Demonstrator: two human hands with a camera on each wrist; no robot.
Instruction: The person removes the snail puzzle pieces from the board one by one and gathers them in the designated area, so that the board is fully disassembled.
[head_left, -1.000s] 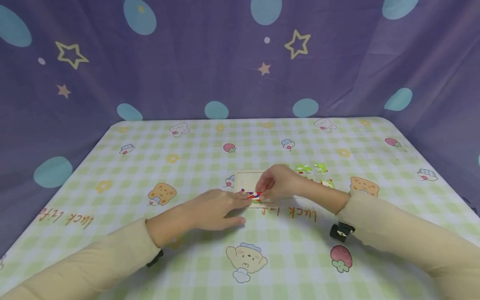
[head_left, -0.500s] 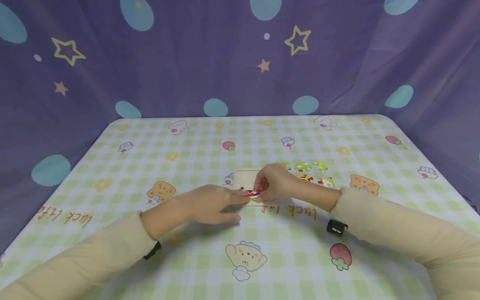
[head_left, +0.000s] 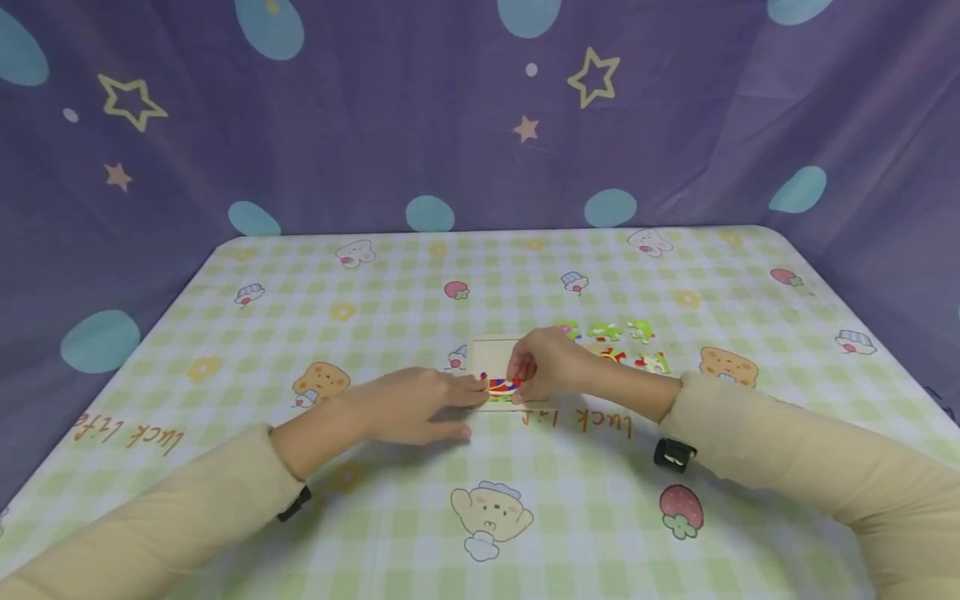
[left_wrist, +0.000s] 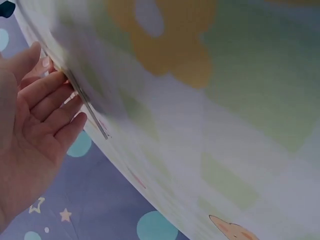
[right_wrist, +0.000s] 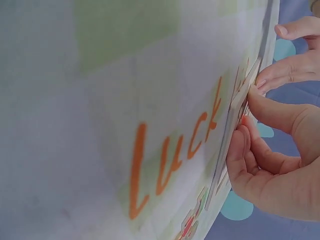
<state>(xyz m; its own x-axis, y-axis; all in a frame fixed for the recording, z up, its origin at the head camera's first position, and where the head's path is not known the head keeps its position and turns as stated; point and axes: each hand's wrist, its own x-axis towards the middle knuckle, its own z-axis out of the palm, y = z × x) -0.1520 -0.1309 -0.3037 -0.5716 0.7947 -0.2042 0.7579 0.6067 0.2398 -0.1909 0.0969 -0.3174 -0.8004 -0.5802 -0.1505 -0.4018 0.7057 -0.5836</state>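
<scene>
A pale wooden puzzle tray lies on the table, partly covered by both hands. Colourful puzzle pieces in red, blue and green sit along its near side. My right hand bends over the tray's right part, thumb and curled fingers pinching a puzzle piece there; the fingers hide most of that piece. In the right wrist view its thumb comes down at the tray's edge. My left hand reaches in from the left with extended fingers, the fingertips right at the tray's left rim and the thumb held apart.
Several loose puzzle pieces, green, red and white, lie right of the tray behind the right forearm. A checked cloth with printed cartoons covers the table. Behind its far edge hangs a purple curtain.
The left hand has drawn back a little to the left, uncovering more of the coloured pieces. The right hand has shifted slightly left and stays over the tray. The head view has tilted slightly.
</scene>
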